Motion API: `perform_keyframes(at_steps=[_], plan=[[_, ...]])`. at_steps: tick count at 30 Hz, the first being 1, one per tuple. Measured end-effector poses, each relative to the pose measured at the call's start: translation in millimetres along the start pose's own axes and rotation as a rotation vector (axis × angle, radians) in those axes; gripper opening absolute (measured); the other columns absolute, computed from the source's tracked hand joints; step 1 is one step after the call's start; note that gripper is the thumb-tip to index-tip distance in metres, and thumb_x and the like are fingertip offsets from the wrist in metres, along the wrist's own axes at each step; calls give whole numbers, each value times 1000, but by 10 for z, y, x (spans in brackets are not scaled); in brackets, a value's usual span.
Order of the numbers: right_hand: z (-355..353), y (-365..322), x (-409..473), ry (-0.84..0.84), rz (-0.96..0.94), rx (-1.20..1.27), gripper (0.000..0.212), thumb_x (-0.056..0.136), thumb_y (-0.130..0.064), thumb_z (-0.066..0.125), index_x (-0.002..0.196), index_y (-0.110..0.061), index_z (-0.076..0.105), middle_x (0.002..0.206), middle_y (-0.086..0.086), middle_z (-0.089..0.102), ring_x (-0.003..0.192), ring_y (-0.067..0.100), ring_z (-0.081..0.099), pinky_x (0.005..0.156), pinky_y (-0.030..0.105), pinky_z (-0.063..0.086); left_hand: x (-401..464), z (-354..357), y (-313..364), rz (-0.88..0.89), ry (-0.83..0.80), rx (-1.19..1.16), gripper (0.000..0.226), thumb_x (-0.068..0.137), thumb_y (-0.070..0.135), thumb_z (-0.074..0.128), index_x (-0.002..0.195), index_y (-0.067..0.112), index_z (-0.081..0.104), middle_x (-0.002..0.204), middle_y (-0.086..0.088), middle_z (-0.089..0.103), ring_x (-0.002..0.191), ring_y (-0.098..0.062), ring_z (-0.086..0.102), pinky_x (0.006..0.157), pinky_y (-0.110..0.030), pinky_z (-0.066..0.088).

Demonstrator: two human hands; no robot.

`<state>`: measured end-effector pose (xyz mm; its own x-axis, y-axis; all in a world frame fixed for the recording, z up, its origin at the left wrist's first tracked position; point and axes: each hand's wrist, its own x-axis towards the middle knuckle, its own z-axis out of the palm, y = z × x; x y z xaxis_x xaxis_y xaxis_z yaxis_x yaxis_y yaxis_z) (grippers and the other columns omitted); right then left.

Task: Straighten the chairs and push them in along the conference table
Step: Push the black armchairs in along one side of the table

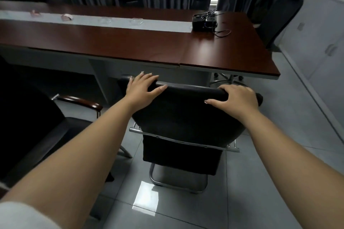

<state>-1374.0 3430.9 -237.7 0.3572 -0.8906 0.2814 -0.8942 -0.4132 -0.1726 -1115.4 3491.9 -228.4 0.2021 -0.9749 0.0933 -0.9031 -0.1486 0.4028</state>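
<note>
A black chair (pixel 184 117) with a chrome sled frame stands in front of me, its back towards me, its seat partly under the dark red conference table (pixel 130 42). My left hand (pixel 143 89) lies over the left end of the backrest's top edge, fingers spread and curled over it. My right hand (pixel 238 98) grips the right end of the same edge. The chair sits slightly askew to the table's near edge.
A second black chair (pixel 37 126) with a wooden armrest stands close on the left. A black device with cables (pixel 204 21) lies on the table's far right. A high-backed office chair (pixel 279 15) stands at the table's right end. More chairs line the curtained far side.
</note>
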Motion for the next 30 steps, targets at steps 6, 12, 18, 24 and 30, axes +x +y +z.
perform_keyframes(at_steps=[6,12,18,24,30], plan=[[207,-289,-205,144,167,226,64,87,-52,53,137,-13,45,145,1,43,139,18,27,115,35,2,-313,133,116,-95,32,-452,55,95,41,46,146,26,29,159,4,3,145,-12,-10,116,-40,3],[353,-814,-474,250,364,660,55,93,-38,51,140,-9,41,154,5,25,145,18,12,115,30,10,-613,254,42,-115,41,-764,46,95,33,49,140,23,42,155,5,22,141,-12,22,107,-23,21],[590,-1866,-822,103,428,1013,42,93,-30,55,130,-14,49,133,4,49,117,14,48,86,18,35,-1161,19,-645,-206,39,-918,30,96,27,49,121,15,59,111,4,61,103,-6,55,83,-16,41],[917,-3108,-1019,-190,302,1172,8,92,-26,57,92,-18,59,90,-1,63,88,17,58,77,25,46,-1829,-341,-1668,-417,241,-1064,16,97,27,47,88,21,60,79,2,66,74,-9,62,65,-17,46],[1208,-4349,-1340,-503,179,1258,12,92,-27,57,84,-18,59,74,-2,63,71,13,60,80,34,49,-2686,-589,-2535,-663,460,-1133,22,96,28,47,79,20,60,75,-2,66,69,-12,61,65,-20,47]])
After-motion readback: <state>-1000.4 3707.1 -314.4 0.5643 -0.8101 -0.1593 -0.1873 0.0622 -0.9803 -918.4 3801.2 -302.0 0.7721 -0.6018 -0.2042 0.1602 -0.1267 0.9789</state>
